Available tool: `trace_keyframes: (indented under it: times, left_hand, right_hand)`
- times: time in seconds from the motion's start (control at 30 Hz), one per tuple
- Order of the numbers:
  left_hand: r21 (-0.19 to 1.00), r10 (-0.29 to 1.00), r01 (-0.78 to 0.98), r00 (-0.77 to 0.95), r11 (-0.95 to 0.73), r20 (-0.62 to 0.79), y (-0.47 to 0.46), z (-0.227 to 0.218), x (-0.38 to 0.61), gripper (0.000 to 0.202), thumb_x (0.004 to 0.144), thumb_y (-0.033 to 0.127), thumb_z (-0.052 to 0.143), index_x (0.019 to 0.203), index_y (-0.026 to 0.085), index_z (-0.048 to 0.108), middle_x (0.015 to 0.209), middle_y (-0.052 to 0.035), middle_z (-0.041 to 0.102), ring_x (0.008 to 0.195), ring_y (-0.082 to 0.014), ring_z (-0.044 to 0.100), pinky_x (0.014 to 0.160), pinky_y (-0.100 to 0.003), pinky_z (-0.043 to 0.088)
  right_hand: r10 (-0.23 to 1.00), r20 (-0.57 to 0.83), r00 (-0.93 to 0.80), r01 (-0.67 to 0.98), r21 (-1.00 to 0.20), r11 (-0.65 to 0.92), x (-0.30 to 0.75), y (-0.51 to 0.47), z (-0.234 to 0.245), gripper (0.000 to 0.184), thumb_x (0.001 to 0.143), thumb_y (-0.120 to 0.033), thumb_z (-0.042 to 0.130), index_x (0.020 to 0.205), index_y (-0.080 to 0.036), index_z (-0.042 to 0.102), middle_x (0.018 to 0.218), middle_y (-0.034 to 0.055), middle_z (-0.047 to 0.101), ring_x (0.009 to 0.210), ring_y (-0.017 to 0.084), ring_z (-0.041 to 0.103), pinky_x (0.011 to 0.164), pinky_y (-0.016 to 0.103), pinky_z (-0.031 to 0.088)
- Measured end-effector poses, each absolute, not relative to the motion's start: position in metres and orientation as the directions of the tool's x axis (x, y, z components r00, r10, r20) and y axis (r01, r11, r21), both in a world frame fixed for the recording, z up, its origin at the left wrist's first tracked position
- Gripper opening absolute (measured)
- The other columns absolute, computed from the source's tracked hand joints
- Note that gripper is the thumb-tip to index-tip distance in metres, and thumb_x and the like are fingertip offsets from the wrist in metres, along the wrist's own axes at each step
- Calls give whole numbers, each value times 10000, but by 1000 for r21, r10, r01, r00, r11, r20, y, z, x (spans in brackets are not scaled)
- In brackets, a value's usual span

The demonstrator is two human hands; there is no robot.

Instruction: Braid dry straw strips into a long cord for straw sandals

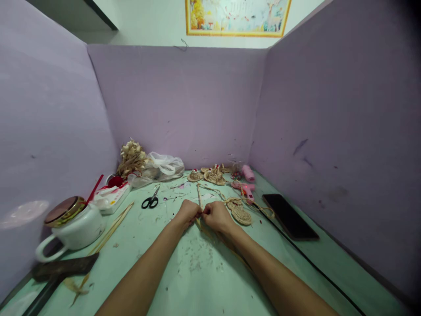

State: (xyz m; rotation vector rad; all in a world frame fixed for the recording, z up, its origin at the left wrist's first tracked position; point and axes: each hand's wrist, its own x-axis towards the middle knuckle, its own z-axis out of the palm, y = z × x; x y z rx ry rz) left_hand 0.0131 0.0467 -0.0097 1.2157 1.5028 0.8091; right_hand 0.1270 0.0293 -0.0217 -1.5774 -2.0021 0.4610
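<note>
My left hand point(188, 212) and my right hand point(217, 215) meet at the middle of the table, fingers pinched together on a straw-coloured braided cord point(199, 195). The cord rises from between my fingertips and runs off to the right. Loose flat strands trail below my hands toward my right forearm. Just right of my right hand lies a flat woven straw piece point(240, 211) of coiled braid, with cord around it. Beyond my hands sit several small woven straw pieces point(214, 175) with red and white bits on top.
Left: scissors point(150, 200), straw strands point(113, 226), a tissue pack point(113, 197), a white mug point(79, 228) with a lidded jar, a hammer point(66, 267). Back: dried flowers point(132, 158), a plastic bag point(164, 166). Right: a pink glue gun point(246, 188), pink thread spool point(248, 174), phone point(290, 216), black cable point(305, 258).
</note>
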Motion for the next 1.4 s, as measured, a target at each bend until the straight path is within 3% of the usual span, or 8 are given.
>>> trace_keyframes:
  times: [0.37, 0.5, 0.63, 0.8, 0.9, 1.07, 1.27, 1.4]
  left_hand:
    - [945, 972, 272, 97, 182, -215, 46, -15, 4, 136, 522, 131, 475, 431, 164, 380, 288, 66, 289, 248, -45, 223, 291, -194, 123]
    - [945, 967, 273, 122, 182, -222, 47, -15, 3, 107, 535, 142, 469, 453, 159, 401, 297, 72, 283, 249, -40, 218, 294, -190, 128]
    - [942, 960, 280, 154, 183, -232, 48, -16, 1, 57, 534, 161, 475, 487, 145, 448, 330, 63, 328, 258, -41, 229, 294, -194, 124]
    - [938, 957, 297, 168, 180, -237, 49, -16, 0, 45, 532, 167, 475, 496, 140, 466, 333, 57, 345, 264, -40, 231, 297, -195, 127]
    - [936, 956, 305, 175, 174, -234, 48, -15, 0, 62, 542, 174, 470, 490, 141, 462, 333, 54, 348, 268, -41, 236, 300, -194, 127]
    - [933, 960, 327, 177, 153, -219, 47, -15, 2, 56, 533, 129, 446, 509, 128, 496, 310, 68, 303, 265, -41, 216, 305, -196, 133]
    - [923, 955, 353, 183, 156, -231, 49, -16, 1, 51, 534, 122, 453, 525, 129, 503, 310, 72, 305, 263, -40, 213, 307, -193, 134]
    - [918, 952, 368, 197, 148, -232, 48, -15, 1, 59, 547, 129, 459, 491, 140, 473, 307, 71, 295, 264, -41, 219, 310, -193, 141]
  right_hand:
    - [930, 213, -299, 715, -595, 367, 133, 28, -18, 187, 647, -236, 508, 650, -148, 673, 549, 16, 608, 503, 95, 455, 473, 194, 276]
    - [981, 115, -157, 562, -806, 184, 136, 36, -24, 309, 692, -373, 502, 519, -130, 582, 439, -5, 502, 432, 78, 397, 437, 187, 272]
    - [999, 15, 38, 251, -968, 5, 138, 43, -26, 219, 730, -295, 456, 598, -137, 530, 539, 7, 540, 475, 84, 470, 463, 175, 355]
    - [985, -128, -119, 129, -985, -112, 129, 38, -22, 144, 711, -184, 442, 613, -128, 533, 535, 20, 556, 459, 76, 502, 470, 170, 402]
    - [971, -171, -165, 111, -982, -154, 125, 34, -22, 130, 684, -172, 461, 586, -128, 535, 445, -18, 492, 366, 52, 408, 384, 157, 324]
    - [977, -193, -85, 149, -972, -179, 124, 36, -26, 146, 653, -187, 489, 517, -135, 495, 316, -82, 314, 285, 29, 205, 322, 176, 124]
    - [978, -205, -25, 209, -958, -196, 121, 40, -26, 144, 613, -173, 504, 475, -137, 492, 301, -78, 313, 285, 34, 215, 338, 192, 138]
    - [980, -196, -31, 226, -957, -184, 120, 39, -22, 122, 609, -176, 512, 503, -121, 540, 344, -57, 390, 305, 30, 242, 357, 190, 179]
